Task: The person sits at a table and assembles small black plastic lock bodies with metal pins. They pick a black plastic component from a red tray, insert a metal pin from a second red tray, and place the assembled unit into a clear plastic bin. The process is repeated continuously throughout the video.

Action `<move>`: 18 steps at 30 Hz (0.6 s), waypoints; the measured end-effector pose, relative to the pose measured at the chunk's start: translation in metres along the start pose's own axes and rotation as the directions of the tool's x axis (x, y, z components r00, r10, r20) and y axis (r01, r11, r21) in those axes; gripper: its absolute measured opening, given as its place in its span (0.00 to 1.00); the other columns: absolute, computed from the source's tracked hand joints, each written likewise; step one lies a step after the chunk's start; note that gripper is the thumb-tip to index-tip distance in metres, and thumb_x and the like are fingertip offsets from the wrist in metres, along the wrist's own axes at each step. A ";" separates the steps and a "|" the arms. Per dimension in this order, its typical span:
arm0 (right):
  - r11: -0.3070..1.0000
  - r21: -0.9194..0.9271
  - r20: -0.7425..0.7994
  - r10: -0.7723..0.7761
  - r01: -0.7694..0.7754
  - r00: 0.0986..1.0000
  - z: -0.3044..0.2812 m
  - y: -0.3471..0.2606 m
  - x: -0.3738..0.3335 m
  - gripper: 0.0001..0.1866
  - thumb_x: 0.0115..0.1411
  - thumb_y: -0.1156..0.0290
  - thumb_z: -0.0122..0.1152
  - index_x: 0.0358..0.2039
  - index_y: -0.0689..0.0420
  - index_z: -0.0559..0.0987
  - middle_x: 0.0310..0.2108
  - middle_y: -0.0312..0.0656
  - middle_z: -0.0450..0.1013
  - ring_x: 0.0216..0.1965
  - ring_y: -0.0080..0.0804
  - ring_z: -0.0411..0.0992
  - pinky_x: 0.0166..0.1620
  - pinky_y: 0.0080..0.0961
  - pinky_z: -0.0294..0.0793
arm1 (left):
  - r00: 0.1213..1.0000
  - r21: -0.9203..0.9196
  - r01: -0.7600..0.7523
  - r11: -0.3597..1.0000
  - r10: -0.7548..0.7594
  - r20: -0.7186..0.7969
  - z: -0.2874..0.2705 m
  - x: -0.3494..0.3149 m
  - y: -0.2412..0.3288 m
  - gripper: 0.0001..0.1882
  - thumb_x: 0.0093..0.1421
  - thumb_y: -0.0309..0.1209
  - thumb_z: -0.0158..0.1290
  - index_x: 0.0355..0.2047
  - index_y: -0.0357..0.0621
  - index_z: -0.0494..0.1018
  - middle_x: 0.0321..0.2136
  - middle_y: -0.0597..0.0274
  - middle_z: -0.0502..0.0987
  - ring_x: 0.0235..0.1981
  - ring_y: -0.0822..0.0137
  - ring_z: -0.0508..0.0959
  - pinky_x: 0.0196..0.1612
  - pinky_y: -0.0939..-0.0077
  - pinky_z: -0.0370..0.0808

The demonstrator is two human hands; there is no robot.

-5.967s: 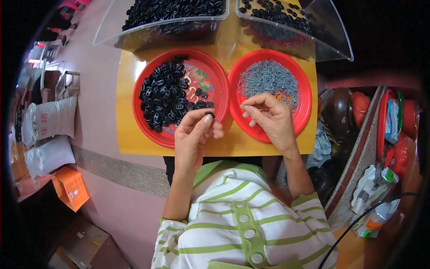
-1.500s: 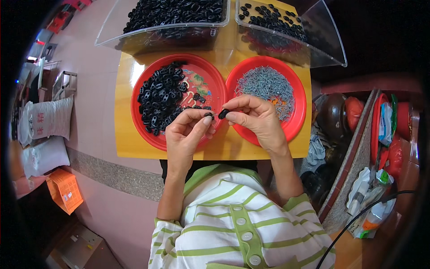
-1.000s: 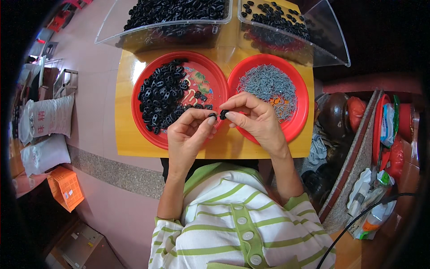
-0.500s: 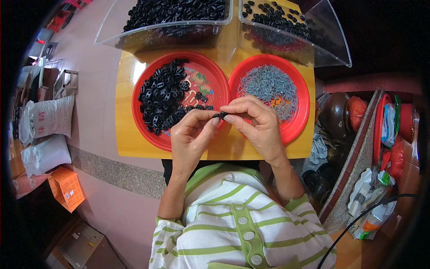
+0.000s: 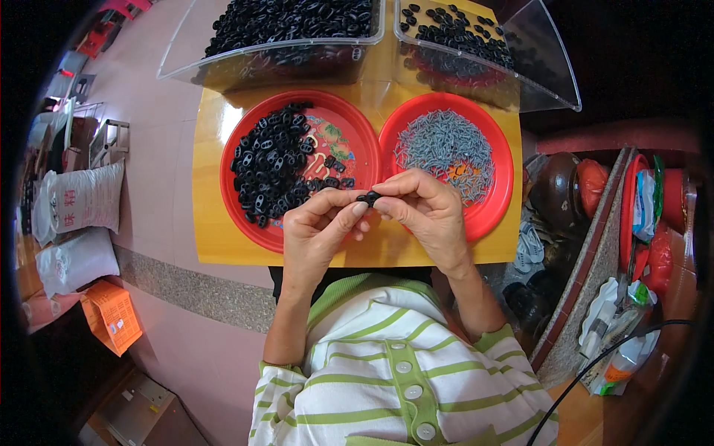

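Observation:
Thumb and fingers of my left hand [image 5: 321, 223] pinch a small black plastic piece [image 5: 369, 198] from its left side. My right hand [image 5: 425, 215] grips the same dark lump from the right, so the fingertips nearly meet. Whether it is one part or two pressed together I cannot make out. Both hands hover over the near edges of two red trays. The left red tray [image 5: 362, 160] bears a heap of black oval pieces with holes [image 5: 266, 160]. In the right red tray [image 5: 504, 178] lies a pile of small grey screws [image 5: 446, 141].
Two clear plastic bins stand at the table's far side, the left bin [image 5: 279, 46] full of black pieces, the right bin [image 5: 465, 56] partly filled. The yellow table [image 5: 212, 215] ends just before my body. Jars [image 5: 558, 186] and bags crowd the right, white sacks [image 5: 85, 197] the left.
My hands have dipped slightly toward me with the black piece. The lower fingers of my left hand now show beneath it. Trays and bins sit as before.

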State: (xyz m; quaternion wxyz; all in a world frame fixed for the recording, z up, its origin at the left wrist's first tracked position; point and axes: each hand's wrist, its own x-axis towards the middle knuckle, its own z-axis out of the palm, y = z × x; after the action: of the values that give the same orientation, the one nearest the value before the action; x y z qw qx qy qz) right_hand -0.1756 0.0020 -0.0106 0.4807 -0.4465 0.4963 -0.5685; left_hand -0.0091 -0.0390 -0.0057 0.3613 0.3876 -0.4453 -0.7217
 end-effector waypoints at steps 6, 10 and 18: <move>0.997 0.072 0.000 -0.021 0.021 1.000 0.008 -0.002 -0.013 0.06 0.57 0.80 0.57 0.36 0.63 0.77 0.30 0.36 0.73 0.28 0.16 0.70 0.33 0.14 0.70 | 0.995 -0.049 -0.090 0.995 0.092 0.035 0.002 -0.009 -0.011 0.08 0.58 0.20 0.51 0.39 0.31 0.74 0.29 0.58 0.77 0.28 0.74 0.77 0.31 0.84 0.75; 0.962 0.272 0.022 0.009 -0.015 1.000 0.016 0.001 -0.025 0.07 0.59 0.78 0.55 0.39 0.63 0.75 0.30 0.37 0.74 0.29 0.16 0.70 0.34 0.14 0.71 | 0.993 -0.100 -0.114 0.988 0.111 -0.035 0.010 -0.026 -0.008 0.08 0.58 0.20 0.51 0.39 0.30 0.74 0.29 0.57 0.77 0.29 0.73 0.77 0.32 0.83 0.75; 0.955 0.294 0.079 -0.078 0.051 0.994 0.023 -0.024 -0.045 0.08 0.59 0.78 0.54 0.40 0.65 0.74 0.30 0.38 0.74 0.31 0.19 0.72 0.36 0.14 0.73 | 0.976 -0.147 -0.212 0.966 0.202 -0.082 0.019 -0.056 -0.003 0.09 0.59 0.22 0.51 0.39 0.30 0.73 0.28 0.55 0.78 0.27 0.71 0.78 0.34 0.81 0.76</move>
State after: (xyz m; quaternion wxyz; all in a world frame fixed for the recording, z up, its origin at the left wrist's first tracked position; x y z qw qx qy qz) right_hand -0.1488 0.0445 0.0143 0.5442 -0.4119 0.3704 -0.6301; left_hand -0.0015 0.0177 0.0101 0.4784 0.3336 -0.4137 -0.6991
